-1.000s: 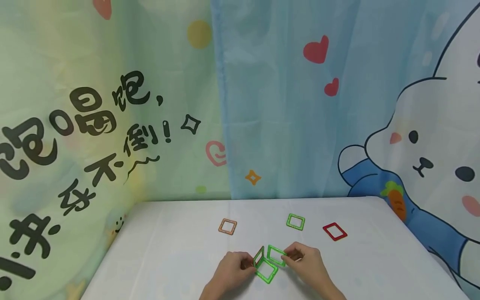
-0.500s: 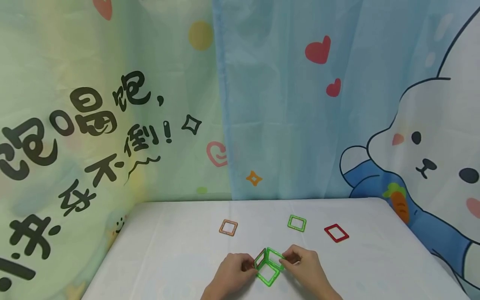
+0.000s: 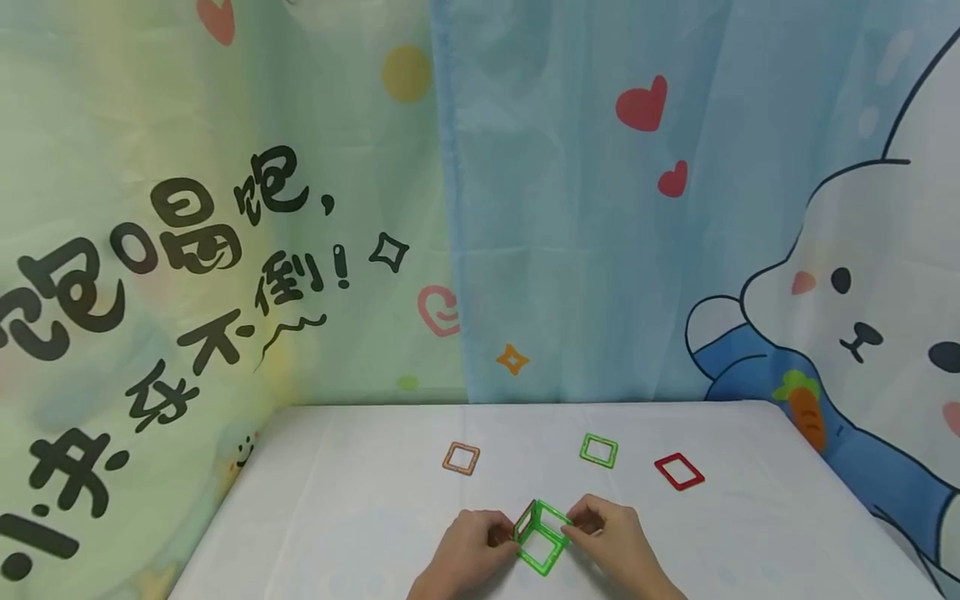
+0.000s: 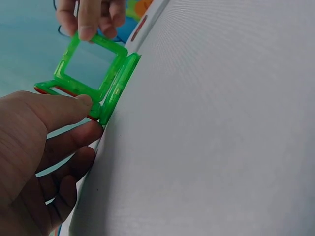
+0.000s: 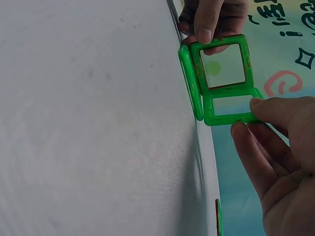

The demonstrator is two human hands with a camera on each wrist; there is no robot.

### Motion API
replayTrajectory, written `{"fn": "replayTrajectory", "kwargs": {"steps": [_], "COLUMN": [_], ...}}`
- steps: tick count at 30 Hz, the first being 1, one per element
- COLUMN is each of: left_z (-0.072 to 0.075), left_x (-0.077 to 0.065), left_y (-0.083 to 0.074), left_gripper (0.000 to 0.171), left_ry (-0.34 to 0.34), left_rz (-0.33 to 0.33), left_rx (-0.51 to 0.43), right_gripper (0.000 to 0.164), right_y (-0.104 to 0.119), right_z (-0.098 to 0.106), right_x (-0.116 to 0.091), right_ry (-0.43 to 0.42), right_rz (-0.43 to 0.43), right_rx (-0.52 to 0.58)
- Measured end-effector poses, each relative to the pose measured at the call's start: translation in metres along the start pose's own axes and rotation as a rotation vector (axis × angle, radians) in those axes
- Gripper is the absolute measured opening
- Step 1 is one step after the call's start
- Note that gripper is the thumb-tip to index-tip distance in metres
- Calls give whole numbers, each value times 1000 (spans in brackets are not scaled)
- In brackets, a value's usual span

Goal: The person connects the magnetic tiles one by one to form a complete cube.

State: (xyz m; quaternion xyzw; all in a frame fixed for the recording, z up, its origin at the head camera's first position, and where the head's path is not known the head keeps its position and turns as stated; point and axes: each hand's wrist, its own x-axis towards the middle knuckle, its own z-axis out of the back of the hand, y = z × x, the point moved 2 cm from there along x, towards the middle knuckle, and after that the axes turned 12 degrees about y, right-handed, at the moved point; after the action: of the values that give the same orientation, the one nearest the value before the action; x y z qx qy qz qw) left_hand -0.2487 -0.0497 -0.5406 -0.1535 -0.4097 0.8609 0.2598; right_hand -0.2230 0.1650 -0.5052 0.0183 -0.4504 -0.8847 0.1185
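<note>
My left hand (image 3: 474, 546) pinches an upright green square magnetic tile (image 5: 248, 64), which shows red along its edges. A second green tile (image 3: 531, 564) lies flat on the white table, seen edge-on in the right wrist view. Between thumb and fingers, my right hand (image 3: 611, 533) holds a third green tile (image 4: 65, 59) upright along the flat tile's back right side. The three open-centred frames meet at a corner, forming part of a cube. Fingers partly cover the outer edges of both upright tiles.
Farther back on the white table (image 3: 337, 500) lie an orange square tile (image 3: 452, 468), another green one (image 3: 598, 462) and a red one (image 3: 667, 477). A printed curtain (image 3: 555, 250) hangs behind the table.
My right hand has brought its tile left and down against the other two, closing the gap at the corner. The left hand keeps its grip. The head view has shifted slightly.
</note>
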Motion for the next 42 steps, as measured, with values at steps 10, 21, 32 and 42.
{"fn": "replayTrajectory", "kwargs": {"steps": [10, 21, 32, 42], "left_z": [-11, -13, -8, -9], "left_x": [-4, -24, -9, 6], "left_y": [-4, 7, 6, 0], "left_gripper": [7, 6, 22, 30], "left_ry": [52, 156, -20, -17], "left_rz": [-8, -1, 31, 2], "left_rx": [-64, -246, -198, -206], "right_gripper": [14, 13, 12, 17], "right_y": [-6, -15, -7, -6], "right_z": [1, -12, -9, 1], "right_x": [-8, -10, -2, 2], "right_ry": [25, 165, 140, 110], "right_rz": [-67, -53, 1, -5], "right_rx": [-21, 61, 27, 70]}}
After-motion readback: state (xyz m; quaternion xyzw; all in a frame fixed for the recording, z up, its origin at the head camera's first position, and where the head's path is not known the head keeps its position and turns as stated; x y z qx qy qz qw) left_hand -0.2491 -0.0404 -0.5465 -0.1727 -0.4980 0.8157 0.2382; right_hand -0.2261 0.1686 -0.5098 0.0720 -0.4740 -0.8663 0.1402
